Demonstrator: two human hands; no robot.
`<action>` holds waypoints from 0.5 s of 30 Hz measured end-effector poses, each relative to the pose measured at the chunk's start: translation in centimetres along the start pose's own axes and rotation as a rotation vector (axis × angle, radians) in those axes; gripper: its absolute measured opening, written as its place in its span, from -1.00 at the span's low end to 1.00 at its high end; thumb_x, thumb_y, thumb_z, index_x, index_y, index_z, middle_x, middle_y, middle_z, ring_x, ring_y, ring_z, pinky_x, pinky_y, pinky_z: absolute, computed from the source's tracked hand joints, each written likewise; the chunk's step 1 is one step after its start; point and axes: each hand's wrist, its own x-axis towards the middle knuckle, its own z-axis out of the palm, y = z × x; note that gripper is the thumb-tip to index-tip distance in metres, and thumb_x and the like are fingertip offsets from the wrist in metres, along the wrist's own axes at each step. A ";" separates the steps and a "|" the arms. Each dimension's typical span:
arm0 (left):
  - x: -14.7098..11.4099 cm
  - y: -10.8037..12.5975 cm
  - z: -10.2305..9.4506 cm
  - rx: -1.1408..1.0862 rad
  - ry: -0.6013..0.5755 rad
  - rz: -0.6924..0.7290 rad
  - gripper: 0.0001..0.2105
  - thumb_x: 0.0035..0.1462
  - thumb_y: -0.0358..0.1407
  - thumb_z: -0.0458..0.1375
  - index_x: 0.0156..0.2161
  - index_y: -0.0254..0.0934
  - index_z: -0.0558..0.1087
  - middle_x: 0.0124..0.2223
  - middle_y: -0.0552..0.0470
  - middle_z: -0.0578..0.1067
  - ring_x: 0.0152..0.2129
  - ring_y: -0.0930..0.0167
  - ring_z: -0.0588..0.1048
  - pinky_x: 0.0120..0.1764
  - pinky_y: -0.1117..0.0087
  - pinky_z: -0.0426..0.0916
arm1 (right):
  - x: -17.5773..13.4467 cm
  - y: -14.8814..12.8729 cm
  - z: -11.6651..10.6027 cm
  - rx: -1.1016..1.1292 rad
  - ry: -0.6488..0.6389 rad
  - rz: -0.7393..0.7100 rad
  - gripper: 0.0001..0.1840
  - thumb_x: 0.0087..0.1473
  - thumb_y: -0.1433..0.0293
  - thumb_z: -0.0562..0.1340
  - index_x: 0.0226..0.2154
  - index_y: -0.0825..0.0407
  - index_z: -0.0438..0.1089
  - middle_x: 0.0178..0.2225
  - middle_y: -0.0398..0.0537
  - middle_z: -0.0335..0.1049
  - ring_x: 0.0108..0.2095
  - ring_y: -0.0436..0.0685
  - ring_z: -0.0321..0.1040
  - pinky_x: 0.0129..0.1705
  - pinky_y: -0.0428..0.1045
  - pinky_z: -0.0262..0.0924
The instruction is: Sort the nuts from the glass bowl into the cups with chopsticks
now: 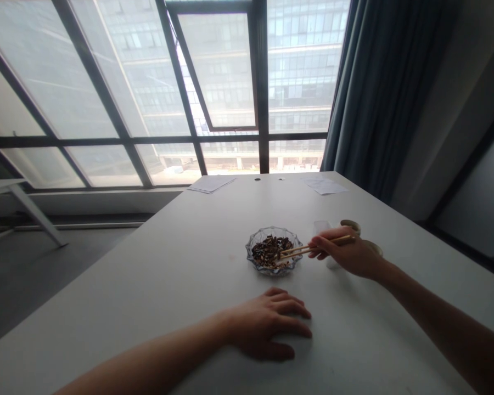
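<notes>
My right hand [346, 254] is closed around a pair of chopsticks [294, 251]. Their tips reach over the rim into a scalloped clear glass bowl [250, 262] and touch the contents. Inside lie many small dark brown and tan pieces [271, 249] that look like seeds; whether the tips pinch one is too small to tell. My left hand [269, 323] rests palm down on the table in front of the bowl, fingers spread, holding nothing. Behind my right hand, partly hidden, are round containers with tan tops [351, 225] and a clear piece [322, 225].
The white table [181, 280] runs toward tall windows, one tilted open. Paper sheets [212, 184] lie at its far left, more papers [325, 185] at its far right. A dark curtain [366, 99] hangs to the right. Another table [4, 186] stands at left.
</notes>
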 end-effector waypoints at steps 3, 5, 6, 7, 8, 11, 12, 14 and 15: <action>0.0 0.0 -0.1 -0.001 -0.003 -0.002 -0.55 0.37 -0.02 0.21 0.27 -0.07 0.39 0.31 -0.08 0.44 0.27 0.16 0.39 0.36 0.15 0.09 | -0.6 -1.6 -1.6 -0.132 0.033 -0.078 -0.48 0.22 -0.07 0.34 -0.27 0.06 0.67 -0.31 0.13 0.68 -0.31 0.25 0.63 -0.29 0.05 0.50; 0.0 0.1 -0.1 -0.001 -0.012 -0.003 -0.55 0.36 -0.03 0.22 0.27 -0.07 0.39 0.31 -0.08 0.43 0.27 0.15 0.39 0.36 0.14 0.09 | -1.0 -2.6 -2.4 -0.280 0.013 -0.175 -0.52 0.27 -0.03 0.31 -0.24 0.03 0.69 -0.29 0.11 0.67 -0.32 0.24 0.59 -0.28 0.07 0.47; 0.1 0.1 -0.2 -0.002 -0.015 -0.005 -0.55 0.37 -0.03 0.21 0.27 -0.07 0.39 0.31 -0.08 0.43 0.27 0.15 0.39 0.36 0.14 0.09 | -1.2 -3.0 -2.6 -0.354 -0.010 -0.229 -0.55 0.29 0.00 0.30 -0.22 0.01 0.70 -0.27 0.11 0.67 -0.30 0.24 0.58 -0.23 0.07 0.45; 0.1 0.2 -0.2 -0.002 -0.017 -0.005 -0.55 0.37 -0.02 0.21 0.27 -0.07 0.39 0.31 -0.09 0.43 0.27 0.14 0.39 0.36 0.13 0.09 | -1.4 -3.3 -2.7 -0.419 -0.042 -0.278 -0.59 0.31 0.03 0.29 -0.20 -0.01 0.70 -0.25 0.10 0.67 -0.28 0.24 0.57 -0.19 0.08 0.43; 0.1 0.2 -0.3 -0.003 -0.018 -0.006 -0.55 0.37 -0.02 0.21 0.27 -0.08 0.39 0.31 -0.09 0.43 0.27 0.14 0.39 0.36 0.14 0.09 | -1.5 -3.5 -2.6 -0.471 -0.082 -0.319 -0.62 0.33 0.06 0.28 -0.18 -0.03 0.70 -0.22 0.09 0.67 -0.25 0.24 0.57 -0.14 0.08 0.41; 0.1 0.2 -0.3 -0.002 -0.014 -0.004 -0.55 0.37 -0.01 0.20 0.27 -0.09 0.40 0.31 -0.10 0.44 0.27 0.15 0.39 0.35 0.14 0.10 | -1.6 -3.8 -2.0 -0.536 -0.189 -0.394 -0.65 0.39 0.13 0.23 -0.12 -0.06 0.69 -0.15 0.06 0.66 -0.21 0.22 0.57 -0.11 0.06 0.38; 0.1 0.2 -0.2 -0.002 -0.011 -0.003 -0.55 0.38 -0.01 0.20 0.27 -0.09 0.40 0.31 -0.09 0.44 0.27 0.15 0.39 0.35 0.15 0.09 | -1.6 -3.8 -1.8 -0.541 -0.202 -0.404 -0.65 0.40 0.14 0.22 -0.11 -0.06 0.68 -0.15 0.05 0.66 -0.21 0.22 0.57 -0.12 0.05 0.38; 0.0 0.1 -0.1 -0.003 -0.004 -0.001 -0.55 0.39 0.00 0.19 0.27 -0.09 0.40 0.31 -0.09 0.44 0.27 0.16 0.38 0.35 0.15 0.08 | -1.5 -3.9 -1.8 -0.544 -0.169 -0.410 -0.64 0.41 0.14 0.21 -0.13 -0.05 0.68 -0.17 0.05 0.66 -0.21 0.21 0.56 -0.13 0.05 0.37; 0.0 0.1 -0.1 -0.005 -0.002 0.000 -0.56 0.39 0.00 0.19 0.27 -0.09 0.40 0.31 -0.09 0.44 0.27 0.16 0.38 0.35 0.15 0.08 | -1.6 -3.9 -2.0 -0.538 -0.137 -0.401 -0.64 0.40 0.13 0.22 -0.16 -0.05 0.68 -0.20 0.05 0.65 -0.23 0.22 0.56 -0.14 0.05 0.37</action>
